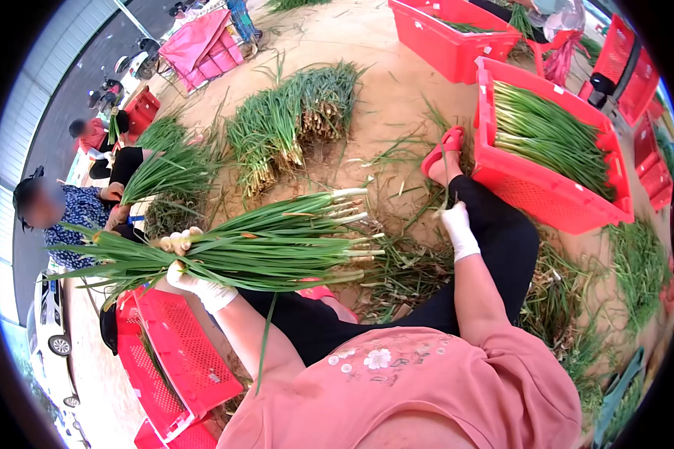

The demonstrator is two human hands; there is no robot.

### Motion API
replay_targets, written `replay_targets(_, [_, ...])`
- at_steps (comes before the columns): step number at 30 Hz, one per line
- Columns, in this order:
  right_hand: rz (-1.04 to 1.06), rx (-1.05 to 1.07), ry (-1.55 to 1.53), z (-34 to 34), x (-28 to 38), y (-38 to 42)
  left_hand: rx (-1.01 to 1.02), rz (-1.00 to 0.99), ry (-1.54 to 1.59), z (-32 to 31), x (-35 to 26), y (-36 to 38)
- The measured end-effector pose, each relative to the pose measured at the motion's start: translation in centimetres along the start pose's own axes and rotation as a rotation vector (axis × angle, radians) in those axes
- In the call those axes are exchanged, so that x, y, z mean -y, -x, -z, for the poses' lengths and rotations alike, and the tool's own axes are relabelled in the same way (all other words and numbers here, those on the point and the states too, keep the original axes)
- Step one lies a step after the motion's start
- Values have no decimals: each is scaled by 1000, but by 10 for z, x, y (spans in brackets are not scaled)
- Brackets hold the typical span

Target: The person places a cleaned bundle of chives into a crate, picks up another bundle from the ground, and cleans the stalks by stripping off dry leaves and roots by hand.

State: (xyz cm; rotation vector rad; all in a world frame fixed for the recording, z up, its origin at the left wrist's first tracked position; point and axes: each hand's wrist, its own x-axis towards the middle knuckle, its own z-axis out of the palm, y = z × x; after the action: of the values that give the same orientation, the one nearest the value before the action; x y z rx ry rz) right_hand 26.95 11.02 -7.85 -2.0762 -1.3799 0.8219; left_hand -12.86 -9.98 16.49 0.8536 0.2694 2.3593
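My left hand (191,273), in a white glove, is closed around a thick bunch of garlic chives (277,243). The pale stem ends point right, and the leaves trail off to the left. Beside my right knee is my gloved right hand (458,228), its fingers pinched together on a thin chive stalk (446,179) that rises toward my red sandal (443,150). Trimmed leaves and dry scraps (404,277) cover the ground between my legs. A large heap of chives (296,120) lies ahead of me.
A red crate (517,183) filled with chives stands to my right, with another red crate (442,37) beyond it. At lower left are more red crates (180,344). A person in a patterned top (82,217) handles chives at left. Loose greens (636,262) lie far right.
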Motion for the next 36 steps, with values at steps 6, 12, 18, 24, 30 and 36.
replay_targets(6, [732, 570, -267, 24, 129, 109, 138, 46, 5, 8, -3, -3])
replay_targets(12, [1073, 484, -120, -10, 134, 125, 109, 61, -47, -1, 8, 2])
replay_targets(18, [859, 858, -154, 20, 140, 117, 49, 125, -104, 1, 14, 1])
replay_targets(24, [915, 946, -307, 17, 130, 112, 63, 145, -115, 1, 20, 0])
replay_targets(30, [824, 775, 169, 17, 128, 111, 70, 111, -86, -2, 18, 0])
replay_targets(36, [117, 313, 469, -9, 10, 18, 96, -48, -111, 7, -11, -1])
